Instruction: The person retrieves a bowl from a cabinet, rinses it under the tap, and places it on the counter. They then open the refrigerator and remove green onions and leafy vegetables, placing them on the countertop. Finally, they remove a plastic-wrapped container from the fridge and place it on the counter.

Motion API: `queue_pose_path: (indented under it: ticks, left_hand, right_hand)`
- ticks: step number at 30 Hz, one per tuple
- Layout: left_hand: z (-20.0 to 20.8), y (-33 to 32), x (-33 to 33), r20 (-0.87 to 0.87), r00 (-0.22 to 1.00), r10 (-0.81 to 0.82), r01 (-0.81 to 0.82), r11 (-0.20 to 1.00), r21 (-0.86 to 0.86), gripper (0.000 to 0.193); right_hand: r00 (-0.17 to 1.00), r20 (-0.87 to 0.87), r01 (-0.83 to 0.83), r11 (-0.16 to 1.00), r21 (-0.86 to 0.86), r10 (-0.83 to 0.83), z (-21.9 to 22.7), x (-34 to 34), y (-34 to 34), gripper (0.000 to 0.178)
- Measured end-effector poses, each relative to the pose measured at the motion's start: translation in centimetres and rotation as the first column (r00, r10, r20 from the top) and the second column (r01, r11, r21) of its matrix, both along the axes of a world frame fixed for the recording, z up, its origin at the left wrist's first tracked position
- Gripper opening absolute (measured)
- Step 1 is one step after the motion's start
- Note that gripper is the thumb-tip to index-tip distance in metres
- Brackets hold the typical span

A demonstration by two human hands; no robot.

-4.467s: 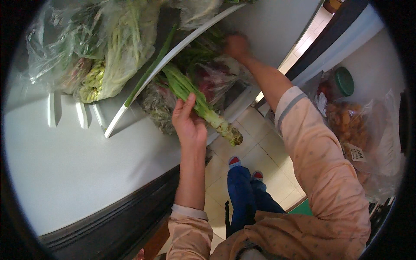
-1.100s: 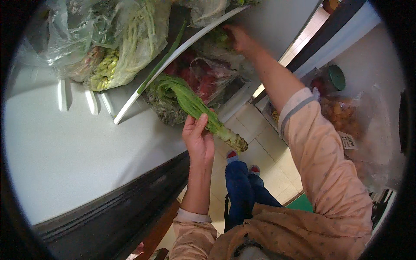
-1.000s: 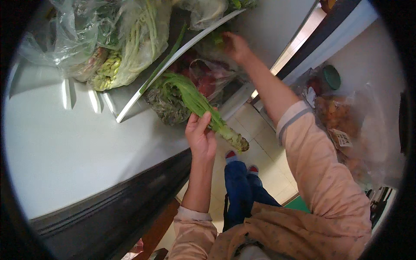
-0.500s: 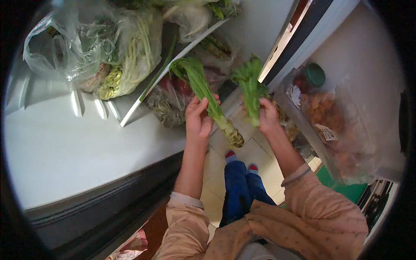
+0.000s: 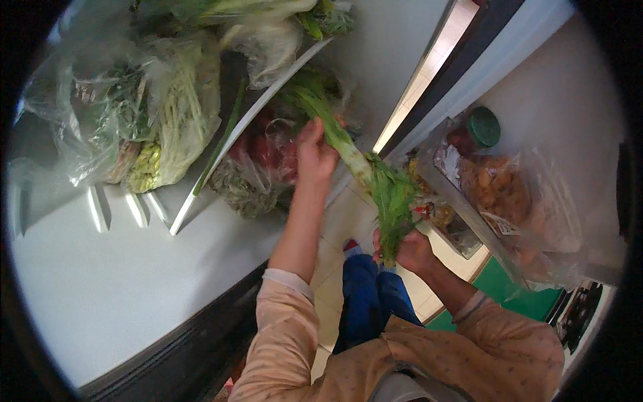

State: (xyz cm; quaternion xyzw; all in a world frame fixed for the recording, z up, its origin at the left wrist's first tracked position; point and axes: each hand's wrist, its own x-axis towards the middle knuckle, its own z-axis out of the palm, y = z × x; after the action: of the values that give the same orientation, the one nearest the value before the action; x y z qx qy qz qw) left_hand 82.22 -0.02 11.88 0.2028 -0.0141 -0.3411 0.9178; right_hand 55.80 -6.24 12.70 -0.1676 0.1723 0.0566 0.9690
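My left hand (image 5: 316, 151) is closed around a celtuce stalk (image 5: 347, 146). The stalk's leafy top points away to the upper left, and its pale stem runs toward the lower right. Closer to my body, my right hand (image 5: 412, 251) grips a bunch of green leaves (image 5: 392, 197) by its lower end. The leaves' upper part overlaps the stem's lower end and hides it. Just past my left hand lie a plastic bag of red produce (image 5: 264, 147) and a bag of darker greens (image 5: 244, 187).
On the left is a white fridge shelf (image 5: 147, 268) with bagged vegetables (image 5: 177, 107), bordered by a slanting white edge strip (image 5: 251, 127). At right, the open door's rack (image 5: 462, 201) holds a green-lidded jar (image 5: 483, 126) and bagged orange-brown food (image 5: 499, 181). Tiled floor (image 5: 328, 275) shows below.
My right hand has come down toward my body with the leaves, which now lie across the stem's end. My left hand stays on the stalk. The view has shifted slightly.
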Motion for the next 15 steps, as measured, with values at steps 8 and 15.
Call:
queue_pose_path:
  ticks: [8, 15]
  left_hand:
    - [-1.4, -2.0, 15.8, -0.197, 0.93, 0.311, -0.295, 0.95, 0.107, 0.028]
    - [-1.8, -1.7, 18.9, -0.113, 0.926, 0.36, -0.313, 0.901, 0.3, 0.026]
  right_hand:
    - [0.947, -0.113, 0.235, 0.891, -0.389, -0.3, -0.1, 6.9, 0.5, 0.035]
    - [0.709, -0.093, 0.472, 0.569, -0.674, -0.699, -2.9, 20.7, -2.1, 0.028]
